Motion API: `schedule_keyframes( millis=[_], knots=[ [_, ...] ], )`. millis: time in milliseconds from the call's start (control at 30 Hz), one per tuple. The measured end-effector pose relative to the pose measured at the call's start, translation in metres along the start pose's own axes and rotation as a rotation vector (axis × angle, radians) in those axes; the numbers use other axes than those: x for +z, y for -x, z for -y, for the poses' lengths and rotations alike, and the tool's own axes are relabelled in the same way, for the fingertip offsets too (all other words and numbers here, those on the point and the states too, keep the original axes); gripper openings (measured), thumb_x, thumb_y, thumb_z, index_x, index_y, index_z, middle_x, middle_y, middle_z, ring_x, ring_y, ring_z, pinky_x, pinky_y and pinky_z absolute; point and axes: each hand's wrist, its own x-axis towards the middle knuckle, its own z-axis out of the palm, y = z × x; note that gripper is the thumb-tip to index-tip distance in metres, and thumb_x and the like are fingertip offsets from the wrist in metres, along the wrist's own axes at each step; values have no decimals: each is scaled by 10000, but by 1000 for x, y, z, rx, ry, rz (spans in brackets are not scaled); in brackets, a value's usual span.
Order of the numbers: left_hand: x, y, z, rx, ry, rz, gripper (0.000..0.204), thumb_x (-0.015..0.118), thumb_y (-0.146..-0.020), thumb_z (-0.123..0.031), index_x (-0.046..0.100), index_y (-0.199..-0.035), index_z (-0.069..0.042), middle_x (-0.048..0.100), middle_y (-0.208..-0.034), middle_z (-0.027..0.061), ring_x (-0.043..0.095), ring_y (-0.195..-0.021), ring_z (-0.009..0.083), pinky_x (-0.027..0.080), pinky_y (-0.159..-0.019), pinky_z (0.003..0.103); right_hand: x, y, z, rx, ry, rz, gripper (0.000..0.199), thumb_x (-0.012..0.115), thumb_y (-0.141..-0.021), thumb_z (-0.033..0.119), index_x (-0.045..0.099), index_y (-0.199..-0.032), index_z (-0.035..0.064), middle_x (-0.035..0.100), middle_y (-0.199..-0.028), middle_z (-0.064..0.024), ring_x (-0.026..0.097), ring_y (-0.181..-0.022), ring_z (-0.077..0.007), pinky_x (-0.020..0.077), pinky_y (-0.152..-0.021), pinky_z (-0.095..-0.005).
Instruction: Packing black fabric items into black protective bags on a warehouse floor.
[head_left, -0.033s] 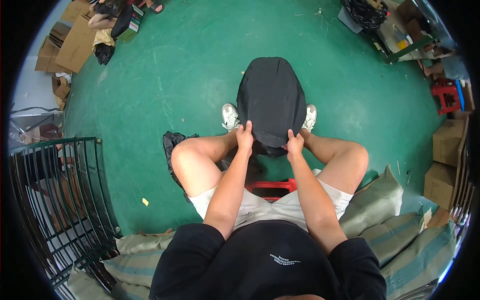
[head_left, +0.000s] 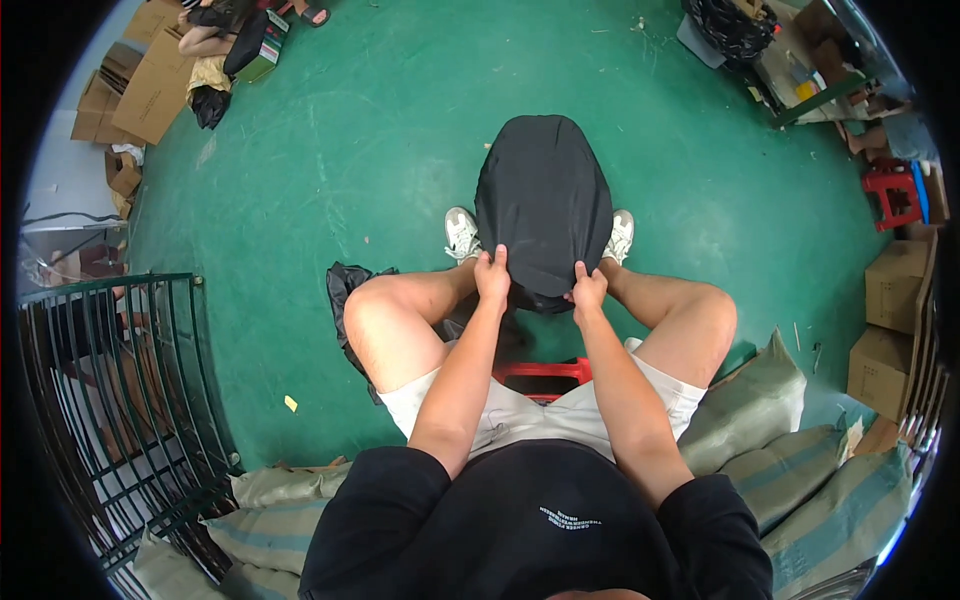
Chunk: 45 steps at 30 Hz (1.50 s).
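A large oval shape wrapped in a smooth black fabric cover [head_left: 541,190] stands between my feet, its long side pointing away from me. What lies under the fabric is hidden. My left hand [head_left: 493,276] is closed on the cover's near left edge, with the thumb on top and the fingers out of sight beneath. On the near right edge my right hand [head_left: 589,287] grips the same cover, thumb up and fingers curled under. Below the near edge, darker folded black material [head_left: 543,301] shows between my hands.
I sit on a red stool [head_left: 545,372]. A black bag [head_left: 350,290] lies by my left knee. Woven sacks [head_left: 750,400] lie behind me, and a green metal rack [head_left: 120,390] stands at left. Cartons [head_left: 880,365] are stacked at right. Another person [head_left: 200,40] sits far left.
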Motion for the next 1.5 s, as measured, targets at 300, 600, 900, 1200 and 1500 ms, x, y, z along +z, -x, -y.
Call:
schedule_keyframes(
  millis=[300,600,900,1200,1500],
  knots=[
    [-3,3,2,108,-710,-280,314,740,-832,-312,667,-931,-23,704,-895,158,679,-887,329,516,-816,441,-6,-10,-22,-61,643,-126,368,699,-869,302,538,-921,-25,600,-699,-153,616,-604,-336,499,-594,-457],
    [52,-6,-51,827,-763,-272,586,665,-761,-98,438,-1287,28,433,-1377,249,391,-1297,426,308,-1102,488,35,-10,50,-694,878,-453,555,660,-792,240,463,-1254,5,450,-1352,-209,398,-1290,-400,329,-1048,-507],
    [60,-49,-21,888,-1307,94,752,457,-958,-418,183,-1525,-7,112,-1614,158,108,-1494,300,103,-1208,444,58,-42,14,-1034,1345,-64,651,464,-948,346,303,-1496,34,222,-1584,-172,182,-1473,-328,113,-1189,-505],
    [24,-10,-5,911,-1360,182,787,512,-940,-416,193,-1512,21,142,-1593,216,145,-1479,349,146,-1195,471,34,-22,31,-889,1649,189,766,547,-905,435,259,-1520,81,131,-1611,-152,149,-1482,-328,191,-1145,-573],
    [12,54,29,764,-939,-64,478,620,-881,-351,542,-1256,-65,415,-1445,160,367,-1361,355,320,-1095,480,19,47,157,-633,1483,1164,616,640,-843,332,509,-1307,-52,586,-1226,-297,560,-1175,-404,444,-996,-450]
  ],
)
